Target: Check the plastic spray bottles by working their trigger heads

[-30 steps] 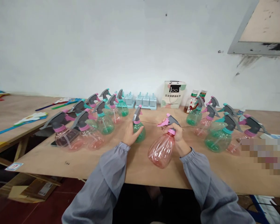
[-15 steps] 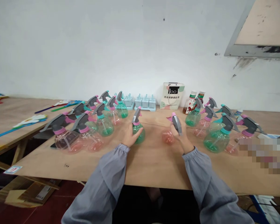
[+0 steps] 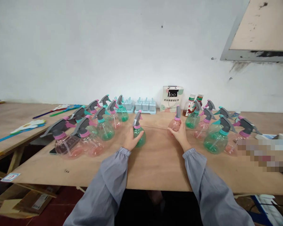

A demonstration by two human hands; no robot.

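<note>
My left hand is wrapped round the side of a green spray bottle, which stands upright with a pink collar and a grey, pink-tipped trigger head. To the right, my right hand grips the clear pink body of another spray bottle. That one is upright as well, its grey head above a pink collar, with the nozzle side hard to make out. Both bottles rest on or just over the wooden table; contact cannot be told for the right one. Fingers on the far sides are partly hidden.
More pink and green spray bottles stand in groups at left and right. Along the wall are light-blue ice-pop moulds, a paper bag and sauce-like bottles. A dark phone lies behind the left bottles.
My right hand has shifted from around the sprayer head down to the bottle's body, and that bottle has turned and sits farther back. My left hand keeps its hold. The view has shifted slightly.
</note>
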